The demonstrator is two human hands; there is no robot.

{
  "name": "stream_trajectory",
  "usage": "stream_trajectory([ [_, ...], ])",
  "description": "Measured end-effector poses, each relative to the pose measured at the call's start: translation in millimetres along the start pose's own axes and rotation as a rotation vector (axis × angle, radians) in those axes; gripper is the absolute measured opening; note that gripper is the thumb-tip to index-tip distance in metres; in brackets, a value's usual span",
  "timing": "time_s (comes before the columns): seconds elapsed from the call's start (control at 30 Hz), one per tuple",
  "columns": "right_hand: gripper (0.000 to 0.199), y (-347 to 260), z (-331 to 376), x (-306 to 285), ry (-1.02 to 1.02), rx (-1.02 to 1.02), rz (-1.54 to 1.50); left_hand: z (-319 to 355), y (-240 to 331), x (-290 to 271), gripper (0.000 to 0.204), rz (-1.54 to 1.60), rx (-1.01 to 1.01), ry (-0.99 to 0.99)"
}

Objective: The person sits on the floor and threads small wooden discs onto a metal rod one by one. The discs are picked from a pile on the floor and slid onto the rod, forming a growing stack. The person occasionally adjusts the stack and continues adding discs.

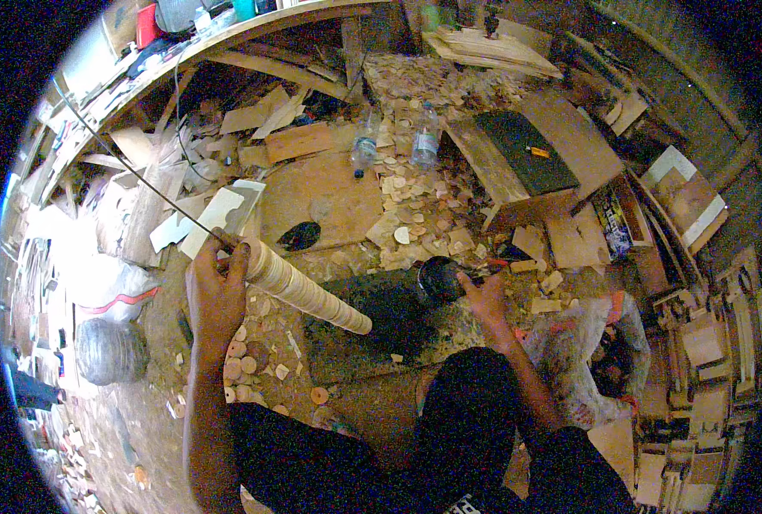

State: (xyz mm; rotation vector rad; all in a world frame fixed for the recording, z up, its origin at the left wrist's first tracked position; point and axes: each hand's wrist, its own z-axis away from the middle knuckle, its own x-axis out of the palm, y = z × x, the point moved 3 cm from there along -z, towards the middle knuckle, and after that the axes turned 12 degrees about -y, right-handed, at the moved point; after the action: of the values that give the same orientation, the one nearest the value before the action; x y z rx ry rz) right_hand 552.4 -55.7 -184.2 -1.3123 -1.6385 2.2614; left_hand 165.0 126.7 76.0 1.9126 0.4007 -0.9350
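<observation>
A thin metal rod [145, 182] runs through a long stack of pale wooden discs [304, 289]. My left hand [218, 278] is closed on the rod at the upper end of the stack. The stack slants down to the right, and its lower end is over a dark, dusty board [347, 347]. In my right hand [486, 300] is a dark power tool with a round black head [440, 280], apart from the discs; its exact kind is hard to make out. Loose wooden discs [242, 364] lie on the ground below my left hand.
Two plastic bottles [425, 141] stand among heaped wood offcuts [415, 201]. A wooden box [526, 201] with a dark pad [526, 152] on top is at the far right. Near my right forearm lies a clear plastic bag [569, 351]. A wrapped bundle [111, 351] sits at the left.
</observation>
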Motion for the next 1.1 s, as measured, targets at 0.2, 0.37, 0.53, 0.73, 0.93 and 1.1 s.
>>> stream_trajectory([
  [0.2, 0.051, 4.7, 5.4, -5.1, -0.053, 0.045, -0.044, -0.4, 2.4, -0.8, 0.021, -0.032, 0.009, 0.017],
  [0.37, 0.054, 21.0, -2.6, 0.5, 0.075, 0.075, 0.196, -1.3, 2.6, -1.2, 0.02, -0.067, 0.047, 0.046],
  [0.53, 0.062, 32.3, -6.9, 4.6, -0.154, 0.094, 0.073, -2.7, 0.6, 2.6, 0.02, -0.064, -0.042, 0.058],
  [0.73, 0.071, 22.4, 4.4, 3.8, 0.246, -0.162, -0.042, -3.2, 2.9, 2.8, 0.019, -0.051, -0.036, 0.077],
  [0.93, 0.053, 19.0, 4.5, 1.2, 0.065, -0.087, -0.192, -4.9, 2.2, 3.2, 0.019, -0.033, -0.011, 0.098],
  [1.1, 0.034, 17.7, 9.6, 0.3, 0.093, -0.011, -0.089, -7.9, -1.3, 12.4, 0.021, 0.084, -0.062, 0.031],
])
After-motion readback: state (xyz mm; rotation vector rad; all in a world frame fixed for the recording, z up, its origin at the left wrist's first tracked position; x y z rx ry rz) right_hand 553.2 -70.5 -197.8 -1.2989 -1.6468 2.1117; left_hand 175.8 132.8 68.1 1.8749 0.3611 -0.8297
